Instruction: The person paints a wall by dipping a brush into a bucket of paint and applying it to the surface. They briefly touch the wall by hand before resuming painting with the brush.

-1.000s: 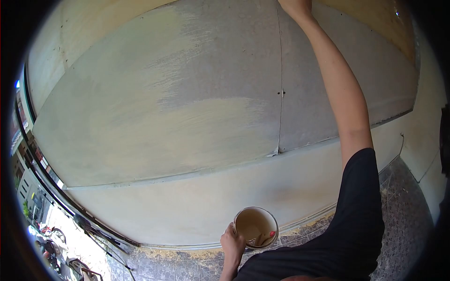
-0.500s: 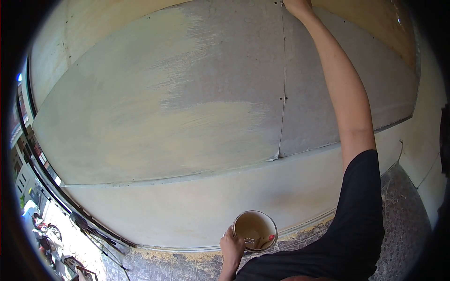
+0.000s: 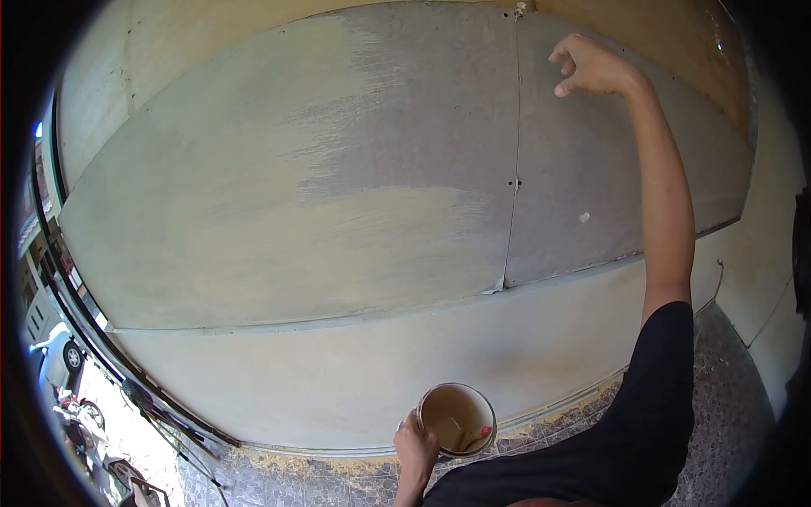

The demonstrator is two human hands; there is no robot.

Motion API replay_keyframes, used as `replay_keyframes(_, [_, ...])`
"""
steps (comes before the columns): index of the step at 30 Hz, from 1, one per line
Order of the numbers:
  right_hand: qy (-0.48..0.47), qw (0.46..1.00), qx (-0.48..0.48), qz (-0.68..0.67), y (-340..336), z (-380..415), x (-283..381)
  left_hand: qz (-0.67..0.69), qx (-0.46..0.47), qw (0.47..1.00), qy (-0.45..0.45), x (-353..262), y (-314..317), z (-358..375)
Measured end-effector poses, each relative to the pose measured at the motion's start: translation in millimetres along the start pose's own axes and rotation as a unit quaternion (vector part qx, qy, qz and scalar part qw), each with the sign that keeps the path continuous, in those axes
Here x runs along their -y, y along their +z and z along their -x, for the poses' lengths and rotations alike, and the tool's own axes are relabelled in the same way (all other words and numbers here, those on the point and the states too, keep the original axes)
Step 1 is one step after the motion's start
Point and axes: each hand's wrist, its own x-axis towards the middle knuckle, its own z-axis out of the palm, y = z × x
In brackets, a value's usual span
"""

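Note:
My left hand is closed on the rim of a round bucket, low in front of me. The bucket holds murky brownish liquid and a tool with a red tip, mostly hidden inside. My right hand is raised before the upper right of a grey panel, fingers curled and apart from the thumb, nothing between them. Below it, a small whitish flake shows against the panel. Left of the hand, a vertical seam runs down, with a ragged whitish bit at its top.
Pale yellowish paint covers the panel's left part, with a streaky edge. Under the panel is a cream wall, meeting a dusty tiled floor. At left are a dark frame, a parked car and motorcycles outside.
My right hand has come away from the seam's top, moving down and right, and has opened. The whitish flake now shows below it. My left hand still holds the bucket.

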Motion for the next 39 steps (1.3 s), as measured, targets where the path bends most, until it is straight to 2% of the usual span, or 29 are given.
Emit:
replay_keyframes(2, [-0.092,0.973,-0.212,-0.004,-2.1,-41.8,-16.7,-0.001,0.008,1.000,-0.001,3.3,4.3,0.2])
replay_keyframes(4, [-0.154,0.903,-0.387,-0.110,1.1,-78.0,-16.4,-0.001,0.012,1.000,0.001,-3.8,2.0,-0.2])
replay_keyframes(5, [-0.151,0.903,-0.388,-0.110,-0.1,-90.2,-15.0,0.001,0.015,1.000,-0.010,-15.1,-4.1,1.2])
replay_keyframes(7, [-0.178,0.898,-0.321,-0.243,-2.4,-103.3,-7.1,0.001,0.017,1.000,-0.021,-22.4,-6.4,2.0])
replay_keyframes(14, [-0.171,0.906,-0.308,-0.236,-8.2,-111.4,-2.5,0.006,0.028,0.999,-0.045,-19.8,-7.2,5.3])
replay_keyframes(16, [-0.162,0.901,-0.265,-0.303,-10.8,-124.9,-7.5,-0.004,0.024,0.999,-0.039,-13.1,-4.6,4.7])
replay_keyframes(19, [-0.180,0.895,-0.240,-0.330,-14.7,-135.8,-10.3,-0.012,-0.001,1.000,-0.029,-9.7,-1.3,3.4])
replay_keyframes(22, [-0.120,0.909,-0.249,-0.311,-20.8,-124.6,-1.8,-0.002,-0.021,0.999,-0.029,-10.4,-2.3,3.0])
replay_keyframes(24, [-0.122,0.908,-0.247,-0.315,-22.1,-129.0,-3.8,-0.005,-0.005,0.998,-0.056,-16.4,-5.9,2.3])
replay_keyframes(29, [-0.095,0.898,-0.267,-0.335,-19.2,-155.2,-4.3,0.006,0.005,0.999,-0.045,-27.2,-8.4,3.8])
replay_keyframes(31, [-0.078,0.822,-0.297,-0.480,-13.4,-175.6,-4.5,0.005,0.013,0.999,-0.041,-22.6,-2.8,7.0])
replay_keyframes(32, [-0.077,0.820,-0.299,-0.482,-14.0,-175.9,0.4,0.005,0.004,1.000,-0.021,-18.8,2.1,7.4])
replay_keyframes(34, [-0.019,0.758,-0.404,-0.512,-13.9,-144.7,34.9,0.002,-0.003,1.000,-0.002,-18.6,3.2,9.2])
replay_keyframes(35, [-0.016,0.758,-0.403,-0.513,-12.2,-145.1,33.4,0.000,0.010,1.000,-0.009,-21.9,1.8,10.3])
replay_keyframes(37, [-0.113,0.804,-0.524,-0.257,-13.1,-140.6,38.6,0.001,0.021,1.000,-0.017,-29.0,-2.6,11.0])
replay_keyframes(38, [-0.116,0.804,-0.524,-0.257,-16.5,-134.8,35.8,0.015,0.026,0.999,-0.032,-32.8,-5.8,11.6])
replay_keyframes(39, [-0.084,0.878,-0.417,-0.220,-22.7,-106.8,37.8,0.029,0.032,0.998,-0.046,-34.2,-7.6,12.6])
